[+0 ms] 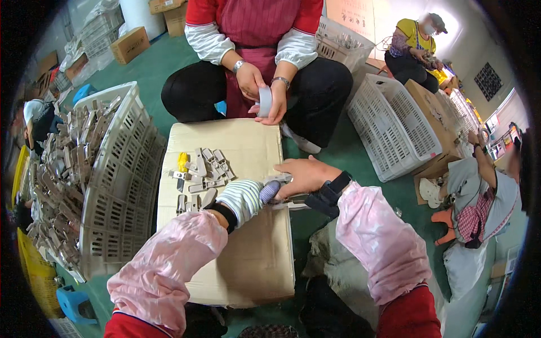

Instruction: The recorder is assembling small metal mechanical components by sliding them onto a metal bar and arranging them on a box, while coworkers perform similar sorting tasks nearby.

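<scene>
My left hand (242,200), in a white and green striped glove with purple fingertips, meets my bare right hand (307,176) over the right edge of a cardboard box top (248,265). Both sets of fingers close on a grey clip (278,178), largely covered by them. Just below the fingers, another clip-like metal piece (294,204) juts past the box edge. Several grey clips (211,163) lie loosely grouped on the cardboard, left of my gloved hand. Beside them is a small yellow thing (183,161), its kind unclear.
At left a white slatted crate (115,225) is heaped with grey clips (70,169). Across the box sits a person whose hands hold a roll of tape (264,101). A white crate (394,129) stands at right. A blue stool (75,304) is at lower left; other people work farther right.
</scene>
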### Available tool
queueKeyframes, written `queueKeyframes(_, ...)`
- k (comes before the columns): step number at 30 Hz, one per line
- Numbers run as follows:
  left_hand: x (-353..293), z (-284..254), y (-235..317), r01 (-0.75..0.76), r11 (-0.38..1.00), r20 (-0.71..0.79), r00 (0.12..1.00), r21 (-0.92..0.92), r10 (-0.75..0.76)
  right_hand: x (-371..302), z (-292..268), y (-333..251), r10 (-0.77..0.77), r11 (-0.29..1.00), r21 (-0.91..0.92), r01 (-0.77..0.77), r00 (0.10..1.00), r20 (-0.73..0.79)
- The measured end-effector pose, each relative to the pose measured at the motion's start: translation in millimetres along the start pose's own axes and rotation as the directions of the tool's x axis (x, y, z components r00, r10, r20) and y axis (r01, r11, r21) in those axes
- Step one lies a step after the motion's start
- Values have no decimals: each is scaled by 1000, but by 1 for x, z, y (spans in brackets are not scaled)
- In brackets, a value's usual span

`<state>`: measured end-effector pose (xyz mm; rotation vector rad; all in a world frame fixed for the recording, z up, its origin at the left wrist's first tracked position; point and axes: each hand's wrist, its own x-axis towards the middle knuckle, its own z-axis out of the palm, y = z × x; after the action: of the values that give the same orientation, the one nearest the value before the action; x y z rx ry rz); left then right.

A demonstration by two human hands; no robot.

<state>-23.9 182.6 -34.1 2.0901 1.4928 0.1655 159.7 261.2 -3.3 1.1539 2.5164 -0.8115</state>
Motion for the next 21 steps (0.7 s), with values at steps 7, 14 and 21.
queueKeyframes(7, 32, 0, -28, -32, 999, 45, 998, 20, 31, -13, 16, -18, -158, 969, -231, 88, 940, -304)
queueKeyframes(14, 30, -22, -25, 155, 986, 75, 986, -61, -150, 22, -11, -2, -121, 993, -36, 116, 964, -237)
queueKeyframes(21, 41, -11, -24, -36, 980, -19, 999, 197, 41, 44, -28, 24, -90, 982, 173, 79, 994, 56)
